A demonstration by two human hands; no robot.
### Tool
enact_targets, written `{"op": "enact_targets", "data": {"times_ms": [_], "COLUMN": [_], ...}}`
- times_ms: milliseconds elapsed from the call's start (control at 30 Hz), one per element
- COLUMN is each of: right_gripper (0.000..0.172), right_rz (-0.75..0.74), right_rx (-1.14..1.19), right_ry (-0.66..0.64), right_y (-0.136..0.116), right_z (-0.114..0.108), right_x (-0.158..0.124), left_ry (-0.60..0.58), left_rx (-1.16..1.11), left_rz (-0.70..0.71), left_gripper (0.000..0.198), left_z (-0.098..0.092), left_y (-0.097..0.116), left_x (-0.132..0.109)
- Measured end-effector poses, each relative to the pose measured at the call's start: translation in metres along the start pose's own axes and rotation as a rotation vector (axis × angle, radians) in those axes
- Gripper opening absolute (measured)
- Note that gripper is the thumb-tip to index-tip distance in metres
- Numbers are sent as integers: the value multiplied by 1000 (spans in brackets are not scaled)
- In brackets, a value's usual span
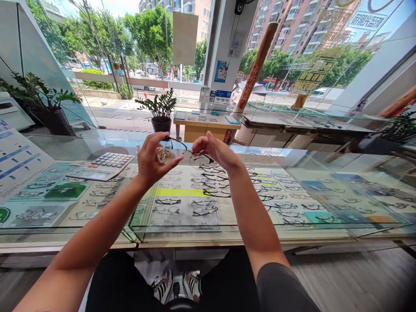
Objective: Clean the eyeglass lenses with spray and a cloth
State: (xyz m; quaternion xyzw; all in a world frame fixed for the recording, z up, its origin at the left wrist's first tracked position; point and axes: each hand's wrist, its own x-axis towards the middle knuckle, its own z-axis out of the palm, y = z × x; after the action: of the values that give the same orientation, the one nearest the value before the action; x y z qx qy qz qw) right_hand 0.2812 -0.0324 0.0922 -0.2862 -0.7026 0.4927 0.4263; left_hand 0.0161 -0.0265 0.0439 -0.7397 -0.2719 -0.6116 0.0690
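A pair of eyeglasses [186, 151] with dark upper rims is raised above the glass counter. My left hand [152, 158] is closed on one side of it, index finger at the top and thumb below. A crumpled beige cloth [164, 155] sits within that same hand. Beside the other rim is my right hand [217, 151], its fingers loosely bent and their tips close to the frame; whether they touch it is unclear. Below both hands, rows of eyeglasses [204, 210] lie inside the glass display counter [182, 236].
A calculator [112, 161] rests on the counter at left, near a printed sheet [19, 162]. Beyond the counter stand a potted plant [160, 125] and a low wooden display table [191, 130]. Large windows face a street. My legs are against the counter's near side.
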Motion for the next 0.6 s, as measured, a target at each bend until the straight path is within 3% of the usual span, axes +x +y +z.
{"op": "enact_targets", "data": {"times_ms": [133, 267, 400, 600], "right_gripper": [83, 69, 64, 58], "right_rz": [-216, -552, -706, -721], "right_rx": [-249, -498, -635, -671], "right_ry": [210, 481, 608, 712], "right_y": [-46, -70, -68, -58], "right_z": [-17, -1, 28, 42], "right_x": [4, -6, -10, -5], "left_ry": [155, 288, 354, 349], "left_rx": [-4, 24, 84, 128], "left_rz": [12, 4, 15, 18], "left_gripper": [77, 71, 62, 56], "left_z": [-9, -11, -12, -19], "left_y": [10, 28, 45, 50], "left_x": [48, 82, 89, 84]}}
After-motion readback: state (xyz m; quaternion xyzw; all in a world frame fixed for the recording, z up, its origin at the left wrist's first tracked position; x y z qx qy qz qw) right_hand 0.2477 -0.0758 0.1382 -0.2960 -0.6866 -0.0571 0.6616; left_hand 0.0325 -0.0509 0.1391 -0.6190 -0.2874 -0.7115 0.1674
